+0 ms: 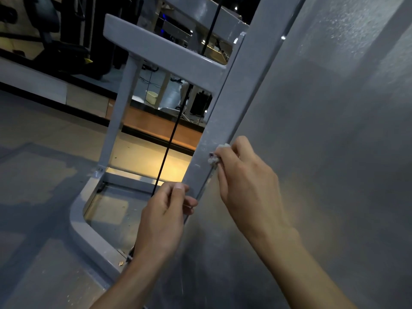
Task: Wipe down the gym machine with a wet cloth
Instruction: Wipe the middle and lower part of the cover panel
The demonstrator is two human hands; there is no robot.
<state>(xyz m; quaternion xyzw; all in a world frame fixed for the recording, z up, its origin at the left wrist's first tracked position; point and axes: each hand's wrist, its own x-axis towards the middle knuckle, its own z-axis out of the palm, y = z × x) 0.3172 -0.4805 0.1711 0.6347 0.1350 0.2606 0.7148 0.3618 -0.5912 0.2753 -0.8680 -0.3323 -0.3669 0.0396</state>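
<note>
The right hand (pixel 243 179), at about 3 o'clock from the middle of the view, has its fingers curled tightly around a small white cloth (pixel 215 157) and presses it on the edge of the grey upright post (pixel 223 112) of the gym machine, probably to rub the seam there. The left hand (pixel 163 216), at about 6 o'clock, curls its fingers around the lower part of the same post, beside the black cable (pixel 171 139), I think to steady the person while wiping.
</note>
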